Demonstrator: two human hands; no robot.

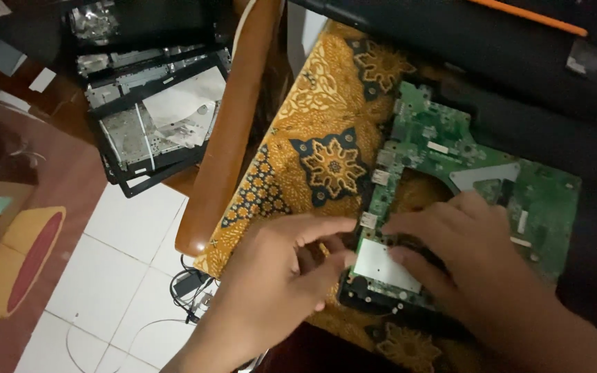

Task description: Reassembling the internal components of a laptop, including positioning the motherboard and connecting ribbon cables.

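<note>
A green circuit board [443, 148] with a curved cut-out lies on a yellow patterned cloth [312, 131]. At its near end sits a black part with a white rectangular patch [381, 266]. My left hand [278, 276] rests at the board's left edge, its fingertips pinching the rim beside the white patch. My right hand [461, 252] lies across the near end of the board, fingers pressing on the black part. Much of that part is hidden under my fingers.
A wooden chair arm [233, 124] runs along the cloth's left side. On a low surface at the upper left lies a black laptop shell [150, 114] with a white sheet. Below are white floor tiles, a black charger with cable [188, 287], and a rug [15, 255].
</note>
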